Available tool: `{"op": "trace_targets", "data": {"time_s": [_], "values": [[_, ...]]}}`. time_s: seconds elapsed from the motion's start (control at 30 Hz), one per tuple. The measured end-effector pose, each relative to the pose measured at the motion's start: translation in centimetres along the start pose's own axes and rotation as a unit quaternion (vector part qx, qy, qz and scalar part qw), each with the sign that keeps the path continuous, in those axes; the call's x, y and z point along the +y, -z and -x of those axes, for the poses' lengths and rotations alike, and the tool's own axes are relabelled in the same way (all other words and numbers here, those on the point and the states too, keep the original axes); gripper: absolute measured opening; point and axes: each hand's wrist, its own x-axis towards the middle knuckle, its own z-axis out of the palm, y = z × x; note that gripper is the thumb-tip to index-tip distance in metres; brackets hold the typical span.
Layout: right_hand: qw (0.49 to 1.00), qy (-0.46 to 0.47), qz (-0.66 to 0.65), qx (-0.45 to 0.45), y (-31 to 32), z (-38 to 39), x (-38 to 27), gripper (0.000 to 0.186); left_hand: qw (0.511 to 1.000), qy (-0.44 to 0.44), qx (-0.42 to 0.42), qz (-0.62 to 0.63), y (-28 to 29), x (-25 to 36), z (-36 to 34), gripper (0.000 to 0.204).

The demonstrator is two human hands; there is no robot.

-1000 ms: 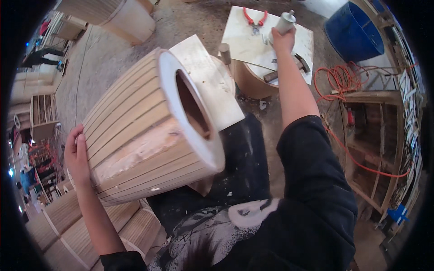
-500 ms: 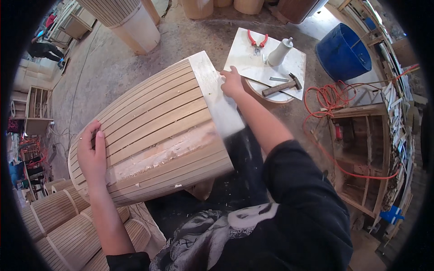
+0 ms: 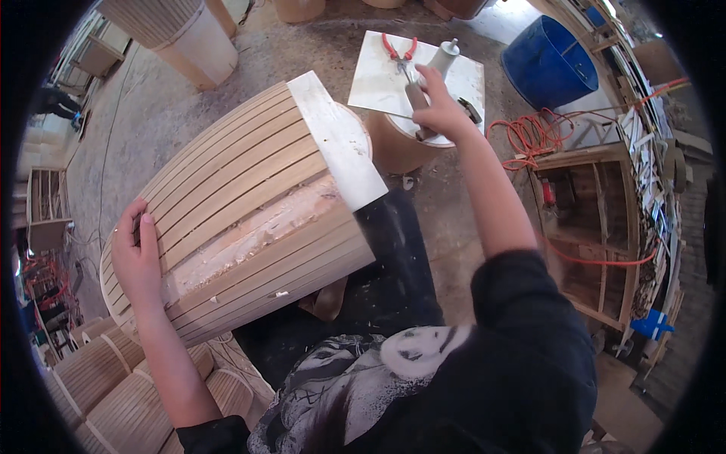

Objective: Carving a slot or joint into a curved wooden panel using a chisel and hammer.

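Wooden slats [image 3: 236, 163] bear the spread left hand [image 3: 139, 265] near one edge — across open room, the right hand [image 3: 445, 115] grips a cylinder [image 3: 414, 94].

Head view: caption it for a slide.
Left hand on a slatted wooden shell, right hand over a white board bearing red-handled pliers and a pale bottle.

Slatted barrel [image 3: 227, 193], on its side

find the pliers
In the head view, the pliers lie near the top, just right of centre, on the far white board, left of the bottle.
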Motion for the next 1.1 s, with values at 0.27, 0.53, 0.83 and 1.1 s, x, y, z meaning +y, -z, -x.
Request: {"op": "trace_targets", "data": {"time_s": [0.27,0.53,0.83,1.1], "values": [[0.898,-0.056,0.436,0.024,-4.4,-6.7,11.7,0.063,1.0,0.0,-0.005,0.0,-0.7,0.5,0.3,0.027],[0.912,-0.078,0.402,0.036,-4.0,-4.2,10.4,0.062,0.999,0.03,-0.031,0.017,0.0,0.4,-0.1,0.026],[0.882,-0.135,0.445,0.08,-0.2,-1.5,19.7,0.064,0.999,0.017,-0.022,0.019,-0.5,0.6,-0.2,0.027],[0.91,-0.126,0.353,0.179,-0.7,1.6,16.4,0.066,1.0,0.006,-0.008,-0.006,0.1,0.0,0.3,0.029]]}}
